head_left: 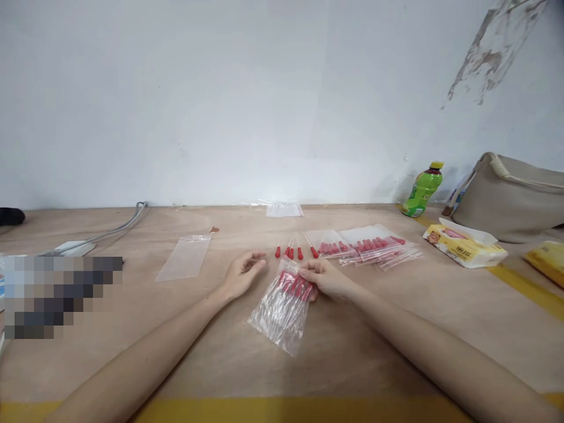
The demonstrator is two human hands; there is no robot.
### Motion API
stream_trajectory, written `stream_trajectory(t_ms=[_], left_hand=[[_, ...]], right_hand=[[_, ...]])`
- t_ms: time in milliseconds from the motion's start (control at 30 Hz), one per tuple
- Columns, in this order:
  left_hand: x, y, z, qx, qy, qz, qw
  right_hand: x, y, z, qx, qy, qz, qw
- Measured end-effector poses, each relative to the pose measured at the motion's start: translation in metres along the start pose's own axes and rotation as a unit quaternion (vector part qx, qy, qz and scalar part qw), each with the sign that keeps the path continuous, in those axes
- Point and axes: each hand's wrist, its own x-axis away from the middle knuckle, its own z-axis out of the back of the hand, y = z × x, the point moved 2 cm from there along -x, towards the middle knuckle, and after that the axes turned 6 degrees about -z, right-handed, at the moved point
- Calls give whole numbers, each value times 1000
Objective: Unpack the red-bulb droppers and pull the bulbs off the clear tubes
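My right hand (326,278) pinches the top of a clear plastic bag (282,308) filled with several red-capped droppers, which lies on the wooden table (379,335). My left hand (242,274) rests palm up just left of the bag, fingers loosely curled, with nothing visible in it. Several loose red-capped droppers (294,252) lie just beyond both hands. A row of filled bags (368,247) is spread out to the right of them.
An empty clear bag (185,257) lies to the left and a small stack of bags (284,210) by the wall. A green bottle (422,190), a beige bag (511,198) and a tissue pack (465,245) stand right. Grey cables (114,230) run left.
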Motion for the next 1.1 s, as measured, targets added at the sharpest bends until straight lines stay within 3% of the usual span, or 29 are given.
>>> stream_trajectory(t_ms=[200, 367, 500, 633, 933, 1100], left_hand=[[-3, 18, -8, -15, -143, -48, 988], [-11, 19, -8, -62, -238, -44, 968], [-11, 14, -9, -31, -238, 8, 971], [-10, 8, -12, 2, -213, 54, 976], [-9, 4, -11, 35, -176, 90, 980], [-10, 1, -11, 56, -174, 103, 978]], right_hand=[[-27, -3, -10, 216, 2, 166, 962], [-32, -4, -10, 250, 71, 274, 926], [-26, -4, -9, 289, 139, 326, 889], [-24, -5, -8, 312, 150, 350, 870], [-24, -6, -11, 337, 127, 339, 869], [-22, -14, -10, 381, 96, 295, 871]])
